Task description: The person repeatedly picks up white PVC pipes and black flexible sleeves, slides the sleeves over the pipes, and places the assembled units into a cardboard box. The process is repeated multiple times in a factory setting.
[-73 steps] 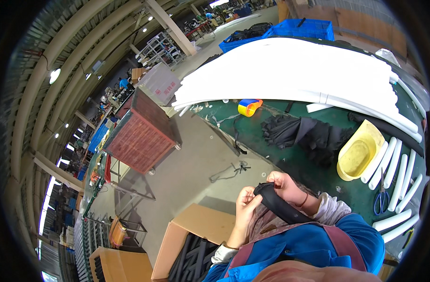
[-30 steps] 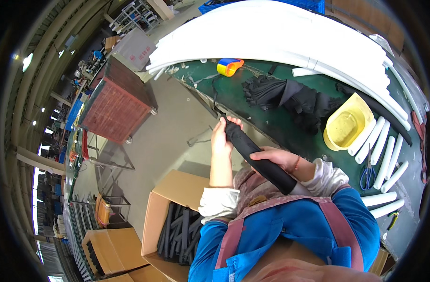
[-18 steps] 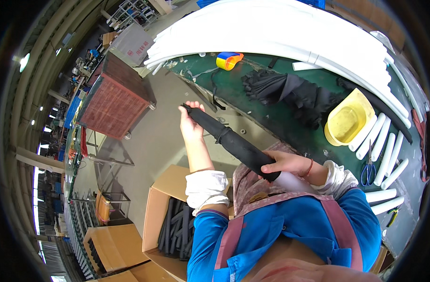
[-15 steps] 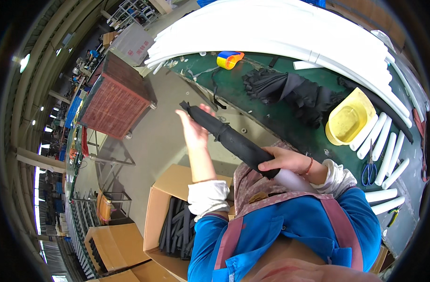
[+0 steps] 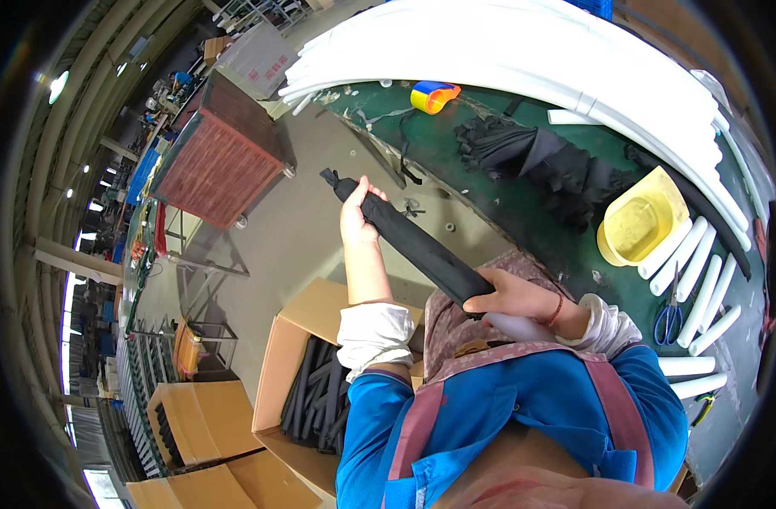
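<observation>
Left hand (image 5: 355,222) clamped near the far end of the black folded umbrella (image 5: 413,246). Right hand (image 5: 511,299) grips its near end, over an open cardboard box (image 5: 290,356).

Factory floor, looking down over a packing bench.
Steel trusses are spanning overhead, cardboard cartons (image 5: 311,382) (one holding black sleeves) are crowding the concrete floor (image 5: 303,237), white tubes (image 5: 697,263) are lying on the green table (image 5: 490,170).

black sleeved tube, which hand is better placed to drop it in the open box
Left, probably. The left hand grips the black sleeved tube near its far end, on the same side as the open cardboard box; the right hand holds the near end.
</observation>
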### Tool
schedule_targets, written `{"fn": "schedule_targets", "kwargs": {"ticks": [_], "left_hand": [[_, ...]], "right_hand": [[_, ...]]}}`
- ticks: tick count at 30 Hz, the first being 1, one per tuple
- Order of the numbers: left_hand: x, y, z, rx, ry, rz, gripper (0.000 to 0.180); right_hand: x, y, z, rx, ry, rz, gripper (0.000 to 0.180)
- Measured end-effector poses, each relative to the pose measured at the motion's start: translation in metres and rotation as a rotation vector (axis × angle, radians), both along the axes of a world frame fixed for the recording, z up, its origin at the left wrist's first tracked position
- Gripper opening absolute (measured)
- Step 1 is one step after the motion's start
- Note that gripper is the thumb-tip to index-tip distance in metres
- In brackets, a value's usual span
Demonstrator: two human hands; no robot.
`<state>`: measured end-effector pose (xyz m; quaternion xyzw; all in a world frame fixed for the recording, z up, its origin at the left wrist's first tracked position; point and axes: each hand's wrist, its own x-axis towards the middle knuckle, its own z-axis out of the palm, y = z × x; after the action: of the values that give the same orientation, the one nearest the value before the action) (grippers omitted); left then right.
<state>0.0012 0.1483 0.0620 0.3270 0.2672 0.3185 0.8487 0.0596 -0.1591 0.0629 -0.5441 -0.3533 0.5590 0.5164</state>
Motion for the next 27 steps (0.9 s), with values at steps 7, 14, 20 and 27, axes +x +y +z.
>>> {"fn": "schedule_targets", "kwargs": {"ticks": [7, 14, 20, 27], "left_hand": [[-0.006, 0.004, 0.026, -0.025, -0.13, -0.073, 0.021], [0.009, 0.058, -0.014, 0.02, 0.086, -0.004, 0.025], [0.02, 0.029, -0.008, 0.006, -0.001, -0.013, 0.027], [0.045, 0.039, -0.02, -0.053, 0.069, 0.075, 0.023]], "right_hand": [[0.003, -0.005, 0.007, 0.003, 0.038, 0.019, 0.046], [0.004, -0.01, 0.029, -0.085, 0.076, 0.072, 0.027], [0.018, -0.027, 0.037, -0.11, 0.121, 0.134, 0.027], [0.015, 0.037, 0.032, -0.12, 0.238, 0.11, 0.03]]}}
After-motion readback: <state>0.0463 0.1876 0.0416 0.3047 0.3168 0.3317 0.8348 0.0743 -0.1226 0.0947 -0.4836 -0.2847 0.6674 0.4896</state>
